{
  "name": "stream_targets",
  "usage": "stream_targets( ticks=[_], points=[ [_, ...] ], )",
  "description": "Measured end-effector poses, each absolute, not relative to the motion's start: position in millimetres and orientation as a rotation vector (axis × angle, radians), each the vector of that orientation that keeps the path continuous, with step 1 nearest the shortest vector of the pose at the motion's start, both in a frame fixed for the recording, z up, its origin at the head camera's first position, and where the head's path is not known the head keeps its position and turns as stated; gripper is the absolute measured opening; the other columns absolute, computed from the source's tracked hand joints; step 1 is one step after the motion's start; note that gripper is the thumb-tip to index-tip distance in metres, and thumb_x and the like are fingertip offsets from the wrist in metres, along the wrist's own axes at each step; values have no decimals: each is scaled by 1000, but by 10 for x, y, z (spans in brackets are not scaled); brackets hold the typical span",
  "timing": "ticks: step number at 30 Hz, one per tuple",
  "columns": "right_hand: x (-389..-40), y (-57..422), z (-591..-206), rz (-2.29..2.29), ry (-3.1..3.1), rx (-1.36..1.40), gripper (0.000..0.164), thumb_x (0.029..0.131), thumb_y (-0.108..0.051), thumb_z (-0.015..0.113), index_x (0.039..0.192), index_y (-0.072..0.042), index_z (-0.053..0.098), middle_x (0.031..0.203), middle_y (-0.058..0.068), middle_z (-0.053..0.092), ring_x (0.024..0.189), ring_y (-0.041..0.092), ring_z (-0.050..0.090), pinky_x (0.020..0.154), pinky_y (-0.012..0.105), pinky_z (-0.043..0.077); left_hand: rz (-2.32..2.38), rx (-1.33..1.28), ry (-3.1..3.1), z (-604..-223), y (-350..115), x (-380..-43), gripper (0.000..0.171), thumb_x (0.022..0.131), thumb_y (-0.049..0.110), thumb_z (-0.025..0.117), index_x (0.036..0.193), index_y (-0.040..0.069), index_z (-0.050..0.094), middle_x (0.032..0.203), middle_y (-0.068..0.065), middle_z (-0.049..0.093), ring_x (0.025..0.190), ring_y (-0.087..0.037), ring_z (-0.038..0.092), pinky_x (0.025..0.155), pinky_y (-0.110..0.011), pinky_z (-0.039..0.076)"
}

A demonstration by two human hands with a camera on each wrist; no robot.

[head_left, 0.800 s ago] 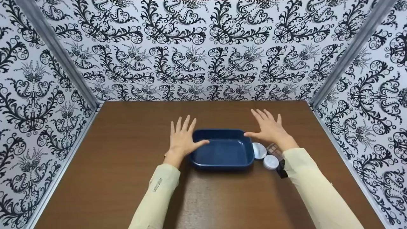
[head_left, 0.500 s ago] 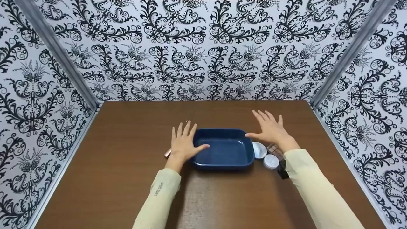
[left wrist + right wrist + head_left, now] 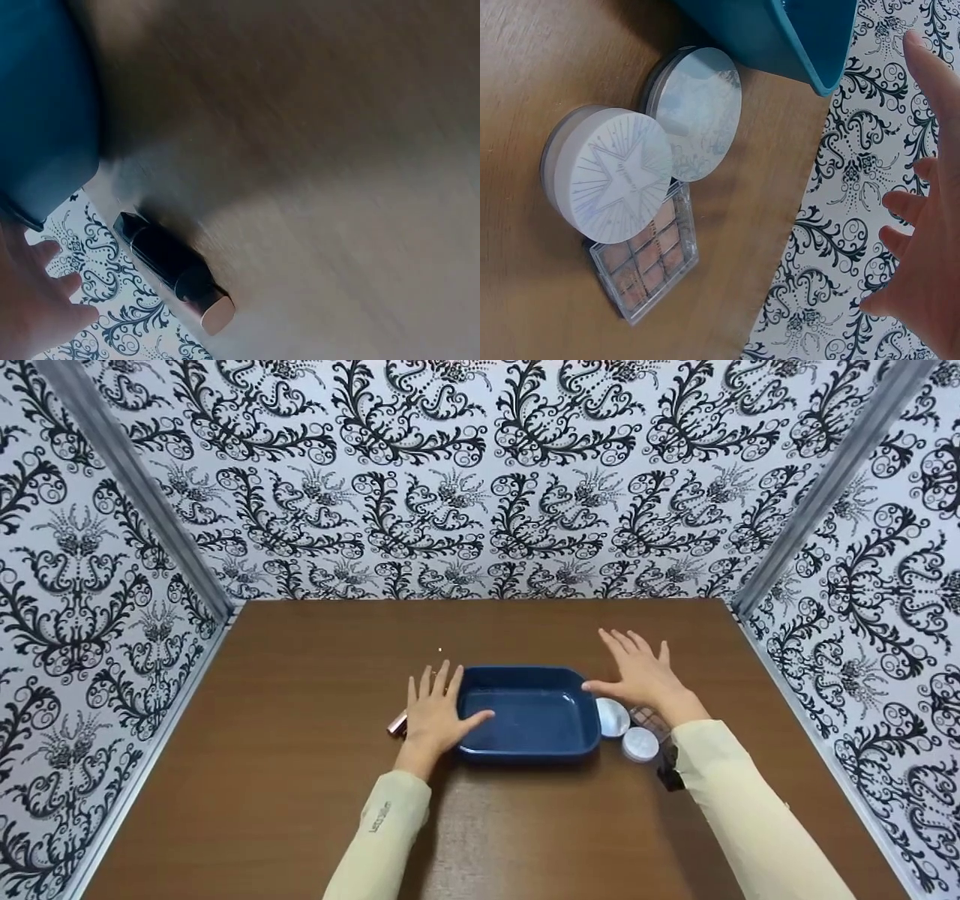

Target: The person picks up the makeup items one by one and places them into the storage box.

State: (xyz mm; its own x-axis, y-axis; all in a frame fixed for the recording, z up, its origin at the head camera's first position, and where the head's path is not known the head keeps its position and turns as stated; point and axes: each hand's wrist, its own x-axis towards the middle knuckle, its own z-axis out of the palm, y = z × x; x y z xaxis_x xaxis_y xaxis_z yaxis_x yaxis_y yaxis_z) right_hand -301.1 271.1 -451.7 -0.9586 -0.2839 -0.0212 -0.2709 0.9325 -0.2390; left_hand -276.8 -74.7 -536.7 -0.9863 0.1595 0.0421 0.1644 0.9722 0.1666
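A blue rectangular dish sits between the two hands in the head view. My left hand, fingers spread and straight, is at its left side, with the thumb overlapping the inside. Partly hidden behind that hand is a makeup stick, black with a rose-gold end, lying on the table. My right hand is spread too, its thumb tip at the dish's right rim. Close by it lie a powder jar with a star on its white lid, a round compact with a shiny lid, and an eyeshadow palette. Neither hand holds anything.
A black object lies partly covered by the right sleeve. The brown table is enclosed by patterned walls at the back and both sides, with grey posts at the corners.
Both hands have drawn slightly back toward the person, the left one more. More of the makeup stick now shows beside the left hand. The dish stays put.
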Motion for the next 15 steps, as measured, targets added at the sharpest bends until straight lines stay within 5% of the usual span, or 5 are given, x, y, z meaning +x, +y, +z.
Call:
stream_targets(
  ticks=[15],
  points=[
    [-2940,2794,-4706,-397,3023,-419,104,84,-66,65,160,-11,21,164,20,24,151,46,16,110,81,-1,-240,-222,-3095,-5349,-714,-2737,101,82,85,41,161,26,18,168,-5,19,155,-39,14,123,-63,7]
  ],
)
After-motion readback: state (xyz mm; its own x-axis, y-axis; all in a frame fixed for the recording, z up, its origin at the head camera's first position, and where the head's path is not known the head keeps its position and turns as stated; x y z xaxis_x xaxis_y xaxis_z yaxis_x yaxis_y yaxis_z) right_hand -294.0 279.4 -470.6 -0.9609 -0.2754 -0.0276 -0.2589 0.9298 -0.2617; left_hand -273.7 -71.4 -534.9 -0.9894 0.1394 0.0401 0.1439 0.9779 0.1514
